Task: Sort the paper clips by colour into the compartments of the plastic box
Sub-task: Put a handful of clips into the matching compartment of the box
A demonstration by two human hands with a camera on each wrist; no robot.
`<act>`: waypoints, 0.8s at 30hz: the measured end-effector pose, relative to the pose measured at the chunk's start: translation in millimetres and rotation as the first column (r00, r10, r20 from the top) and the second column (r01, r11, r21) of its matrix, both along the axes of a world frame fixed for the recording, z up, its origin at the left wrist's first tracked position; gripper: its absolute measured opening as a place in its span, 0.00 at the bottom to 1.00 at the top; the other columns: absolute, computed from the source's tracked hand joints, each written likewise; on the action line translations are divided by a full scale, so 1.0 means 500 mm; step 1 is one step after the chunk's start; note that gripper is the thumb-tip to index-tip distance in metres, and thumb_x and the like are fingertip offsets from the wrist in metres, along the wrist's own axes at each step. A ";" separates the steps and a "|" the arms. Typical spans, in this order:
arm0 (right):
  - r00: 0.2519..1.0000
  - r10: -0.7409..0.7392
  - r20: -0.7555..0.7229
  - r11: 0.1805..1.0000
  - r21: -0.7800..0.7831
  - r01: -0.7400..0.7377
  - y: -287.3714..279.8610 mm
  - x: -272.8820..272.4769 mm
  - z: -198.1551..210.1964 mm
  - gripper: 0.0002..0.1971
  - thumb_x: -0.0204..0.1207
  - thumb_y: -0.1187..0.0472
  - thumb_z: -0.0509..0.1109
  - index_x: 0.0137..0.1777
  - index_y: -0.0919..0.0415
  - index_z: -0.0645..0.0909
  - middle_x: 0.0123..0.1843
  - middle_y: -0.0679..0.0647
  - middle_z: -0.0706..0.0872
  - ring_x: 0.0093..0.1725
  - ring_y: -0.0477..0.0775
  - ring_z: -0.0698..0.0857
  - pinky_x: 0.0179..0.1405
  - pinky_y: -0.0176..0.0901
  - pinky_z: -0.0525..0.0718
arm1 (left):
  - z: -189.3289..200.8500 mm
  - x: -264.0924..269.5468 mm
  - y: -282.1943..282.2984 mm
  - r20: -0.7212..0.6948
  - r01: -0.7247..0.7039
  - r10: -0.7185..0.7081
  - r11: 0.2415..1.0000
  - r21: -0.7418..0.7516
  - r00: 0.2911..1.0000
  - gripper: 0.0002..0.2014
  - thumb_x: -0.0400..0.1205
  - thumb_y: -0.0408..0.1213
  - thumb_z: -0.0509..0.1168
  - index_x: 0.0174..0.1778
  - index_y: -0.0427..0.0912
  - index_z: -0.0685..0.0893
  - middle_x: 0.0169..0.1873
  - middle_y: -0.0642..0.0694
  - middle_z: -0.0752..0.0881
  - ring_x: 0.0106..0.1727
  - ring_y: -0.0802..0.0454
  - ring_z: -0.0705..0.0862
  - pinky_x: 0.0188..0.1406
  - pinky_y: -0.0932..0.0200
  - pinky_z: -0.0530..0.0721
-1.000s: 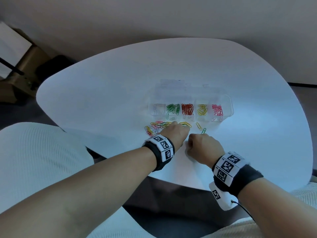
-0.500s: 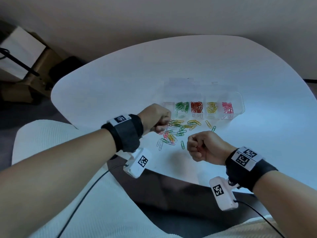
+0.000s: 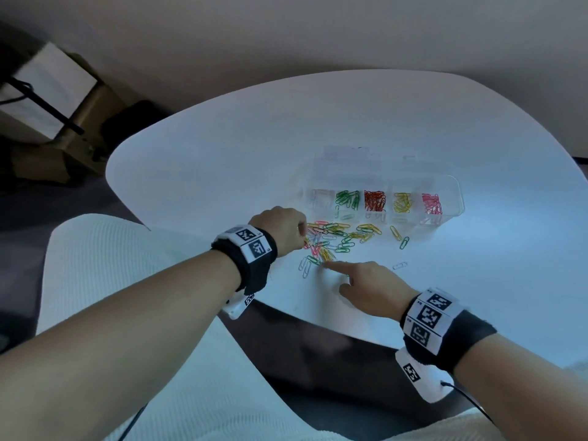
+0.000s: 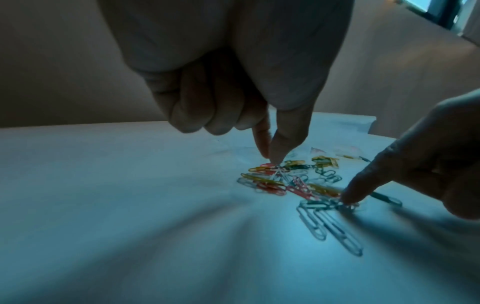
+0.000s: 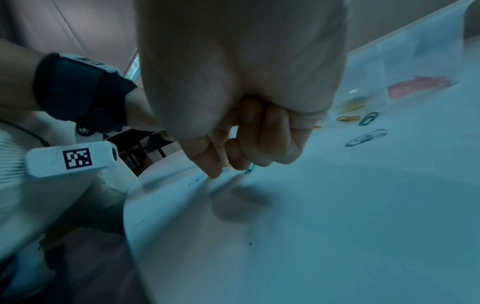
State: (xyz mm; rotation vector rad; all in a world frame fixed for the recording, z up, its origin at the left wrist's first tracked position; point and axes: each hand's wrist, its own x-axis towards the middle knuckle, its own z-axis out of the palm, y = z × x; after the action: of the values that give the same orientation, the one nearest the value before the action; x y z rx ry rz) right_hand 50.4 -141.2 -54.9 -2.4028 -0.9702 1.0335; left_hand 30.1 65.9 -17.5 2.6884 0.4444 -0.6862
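Note:
A clear plastic box [image 3: 451,186] stands on the white table [image 3: 254,160], holding white, green, red, yellow and pink clips in separate compartments. In front of it lies a mixed pile of paper clips [image 3: 337,237]. My left hand [image 3: 304,240] is at the pile's left edge. Its thumb and index finger pinch a clip in the pile [image 4: 271,159], the other fingers curled. My right hand [image 3: 345,270] points its straight index finger down onto a green clip [image 3: 313,260] at the pile's near edge [image 4: 350,197]. Its other fingers are curled [image 5: 259,148].
Single clips lie right of the pile: a yellow one [image 3: 395,233], a green one [image 3: 404,242] and a white one [image 3: 400,265]. Two white clips [image 3: 304,267] sit near the table's front edge. Cardboard boxes [image 3: 63,100] stand on the floor at left.
My left hand has come down from beside the pile and now pinches at its left edge. My right hand has gone from a fist to a pointing index finger on the pile's near edge.

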 end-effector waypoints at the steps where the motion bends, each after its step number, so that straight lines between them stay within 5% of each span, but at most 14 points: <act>1: 0.999 0.024 0.032 1.000 -0.007 -0.023 0.001 0.001 0.002 0.28 0.80 0.58 0.60 0.78 0.35 0.68 0.26 0.40 0.71 0.28 0.40 0.71 0.29 0.36 0.70 | -0.002 -0.002 -0.001 0.004 0.020 -0.020 1.000 0.014 1.000 0.05 0.79 0.44 0.67 0.49 0.55 0.84 0.39 0.56 0.79 0.41 0.51 0.79 0.39 0.59 0.73; 3: 0.998 0.008 0.067 1.000 -0.013 -0.007 -0.002 0.006 0.007 0.25 0.80 0.59 0.60 0.75 0.34 0.73 0.30 0.36 0.73 0.31 0.40 0.72 0.28 0.33 0.70 | -0.011 -0.007 -0.004 0.009 0.049 -0.049 0.999 0.016 0.999 0.07 0.79 0.44 0.67 0.52 0.57 0.83 0.41 0.55 0.79 0.42 0.51 0.79 0.40 0.58 0.73; 5: 0.994 -0.044 0.105 0.998 -0.036 0.048 -0.011 0.015 0.008 0.23 0.79 0.59 0.60 0.68 0.34 0.80 0.47 0.41 0.88 0.39 0.45 0.81 0.32 0.36 0.75 | -0.022 -0.008 -0.012 0.012 0.071 -0.071 0.997 -0.001 0.997 0.07 0.79 0.45 0.66 0.52 0.59 0.83 0.41 0.56 0.79 0.43 0.51 0.79 0.41 0.58 0.73; 7: 0.986 -0.086 0.141 0.992 -0.076 0.097 -0.019 0.029 0.007 0.20 0.78 0.58 0.60 0.61 0.38 0.86 0.60 0.46 0.89 0.47 0.51 0.87 0.40 0.39 0.83 | -0.031 -0.008 -0.024 0.016 0.083 -0.082 0.997 -0.006 0.996 0.05 0.79 0.47 0.67 0.50 0.59 0.84 0.40 0.57 0.79 0.43 0.51 0.79 0.41 0.59 0.73; 11: 0.979 -0.138 0.151 0.984 -0.094 0.154 -0.029 0.048 0.010 0.14 0.77 0.56 0.63 0.52 0.42 0.90 0.53 0.47 0.91 0.43 0.52 0.87 0.43 0.43 0.86 | -0.049 -0.008 -0.035 0.027 0.041 -0.042 0.999 0.004 0.999 0.06 0.78 0.49 0.68 0.47 0.55 0.87 0.41 0.57 0.84 0.42 0.52 0.81 0.40 0.60 0.73; 17: 0.983 -0.115 0.144 0.991 -0.045 0.122 -0.018 0.035 0.007 0.19 0.77 0.54 0.64 0.65 0.33 0.82 0.44 0.49 0.88 0.36 0.48 0.81 0.38 0.42 0.84 | -0.061 -0.006 -0.040 0.005 0.026 -0.026 1.000 0.001 1.000 0.06 0.76 0.49 0.71 0.46 0.54 0.87 0.43 0.55 0.87 0.43 0.51 0.83 0.39 0.61 0.74; 24: 0.978 -0.040 0.206 0.991 -0.118 0.066 -0.020 0.032 0.006 0.21 0.78 0.55 0.61 0.66 0.32 0.81 0.61 0.49 0.88 0.50 0.54 0.88 0.42 0.42 0.83 | -0.060 -0.007 -0.046 -0.014 0.082 -0.083 0.996 -0.018 0.996 0.04 0.77 0.47 0.69 0.46 0.58 0.87 0.52 0.55 0.87 0.47 0.50 0.84 0.43 0.58 0.80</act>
State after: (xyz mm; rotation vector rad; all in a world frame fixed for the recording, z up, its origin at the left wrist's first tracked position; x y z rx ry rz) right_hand 66.4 -151.4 -52.1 -2.6641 -0.9257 0.8648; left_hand 26.5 42.9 -47.6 2.7002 0.3310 -0.7294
